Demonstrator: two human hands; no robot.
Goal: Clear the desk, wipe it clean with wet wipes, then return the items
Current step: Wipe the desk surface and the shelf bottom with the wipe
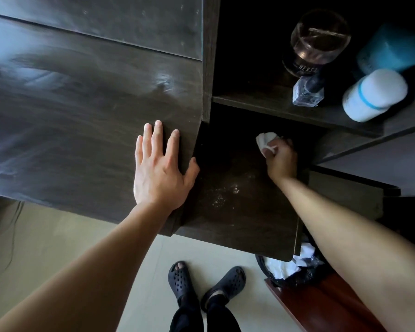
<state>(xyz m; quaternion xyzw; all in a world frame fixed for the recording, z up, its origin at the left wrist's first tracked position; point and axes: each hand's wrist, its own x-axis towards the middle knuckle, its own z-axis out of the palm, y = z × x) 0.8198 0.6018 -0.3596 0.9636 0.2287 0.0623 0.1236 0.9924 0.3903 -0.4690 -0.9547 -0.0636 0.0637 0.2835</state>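
**Wiping Down in Progress**

A person's right hand (282,156) is gripping a crumpled wet wipe (265,141), fingers curled round it, deep in the lower shelf (256,236). A dusty patch (225,190) is lying just toward the person from it, nearer this hand. The left hand (158,168) is resting flat, fingers straight, on the desk (70,111).

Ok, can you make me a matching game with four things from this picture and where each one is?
Things:
1. left hand
2. wet wipe
3. white bottle
4. bin

Places:
A. on the floor
B. flat on the desk top
C. lying on the upper shelf
D. gripped in the right hand

Pairs: 1-B, 2-D, 3-C, 4-A
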